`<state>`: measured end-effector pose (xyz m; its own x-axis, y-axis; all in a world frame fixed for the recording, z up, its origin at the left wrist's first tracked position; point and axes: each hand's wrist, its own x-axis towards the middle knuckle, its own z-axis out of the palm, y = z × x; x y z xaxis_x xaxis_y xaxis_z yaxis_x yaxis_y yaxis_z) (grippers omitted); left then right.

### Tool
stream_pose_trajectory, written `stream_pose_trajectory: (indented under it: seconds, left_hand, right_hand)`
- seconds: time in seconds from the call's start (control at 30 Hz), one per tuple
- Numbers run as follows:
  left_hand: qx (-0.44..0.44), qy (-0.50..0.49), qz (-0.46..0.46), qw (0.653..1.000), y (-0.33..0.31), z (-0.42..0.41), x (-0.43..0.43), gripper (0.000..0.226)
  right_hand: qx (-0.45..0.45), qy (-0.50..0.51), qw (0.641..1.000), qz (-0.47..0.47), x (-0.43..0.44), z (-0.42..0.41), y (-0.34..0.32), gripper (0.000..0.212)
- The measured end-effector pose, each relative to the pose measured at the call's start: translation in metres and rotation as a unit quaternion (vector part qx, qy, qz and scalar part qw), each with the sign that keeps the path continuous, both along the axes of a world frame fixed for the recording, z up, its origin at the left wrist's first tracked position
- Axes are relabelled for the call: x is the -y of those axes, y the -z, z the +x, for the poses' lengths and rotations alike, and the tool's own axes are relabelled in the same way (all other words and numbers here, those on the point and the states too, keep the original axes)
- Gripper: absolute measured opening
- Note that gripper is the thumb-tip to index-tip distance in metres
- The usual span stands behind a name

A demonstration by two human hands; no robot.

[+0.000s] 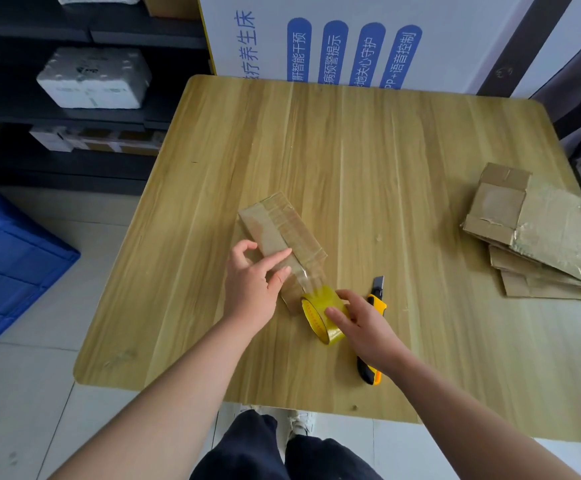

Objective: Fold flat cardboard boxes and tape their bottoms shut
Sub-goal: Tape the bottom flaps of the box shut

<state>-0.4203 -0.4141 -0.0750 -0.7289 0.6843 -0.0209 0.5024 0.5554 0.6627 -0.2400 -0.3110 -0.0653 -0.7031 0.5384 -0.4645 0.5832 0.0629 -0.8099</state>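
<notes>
1. Your box (282,230) sits on the wooden table (351,150), a bit left of the frame's centre. It's long and narrow, running slantwise from upper left to lower right, and its top face is shiny with clear tape.
2. Your left hand (252,285) is on the box's near end. The index and middle fingers (278,256) lie pretty much straight, flat on the top face, and the thumb is crooked at the box's left edge. Can't tell if the thumb actually touches the cardboard.
3. Your right hand (365,327) is wrapped round the tape roll (318,318), thumb across its outer band and the other fingers curled over the far side. The roll stands on edge just below the box's near end, lower centre of the frame.
4. A clear strip of tape (309,278) is stretched from the roll up to the box's near end.
5. The utility knife (378,296), yellow and black, lies on the table just right of the roll, blade end pointing toward the top of the frame. Your right hand covers its middle.
6. The stack of flat cardboard (541,237) is way over at the right edge of the table, well apart from the box. Some pieces are covered in crinkly tape.
7. Off the table, there's a blue crate (5,265) on the floor at the left edge. A white foam block (95,77) sits on the dark shelves (143,36) upper left, and a white panel with blue print (351,39) runs along the top.
</notes>
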Motion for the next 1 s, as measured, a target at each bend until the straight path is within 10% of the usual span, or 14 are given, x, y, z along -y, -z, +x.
stream_pose_trajectory:
  seconds: [0.2, 0.5, 0.7, 1.0]
  left_hand:
    - [0.185, 0.038, -0.133, 0.973, -0.019, 0.026, 0.002, 0.063]
    - [0.368, -0.121, 0.044, 0.921, -0.014, 0.059, -0.019, 0.097]
    - [0.374, -0.116, 0.049, 0.919, -0.014, 0.051, -0.022, 0.095]
    - [0.344, -0.106, 0.036, 0.932, -0.017, 0.055, -0.024, 0.09]
  right_hand:
    - [-0.004, 0.0, 1.0, 0.013, 0.001, 0.003, 0.005, 0.038]
    - [-0.009, -0.01, 1.0, 0.018, -0.001, 0.01, 0.015, 0.036]
    - [0.152, 0.069, 0.965, 0.201, -0.027, 0.032, 0.022, 0.043]
    - [0.212, 0.072, 0.97, 0.098, -0.035, 0.03, 0.029, 0.051]
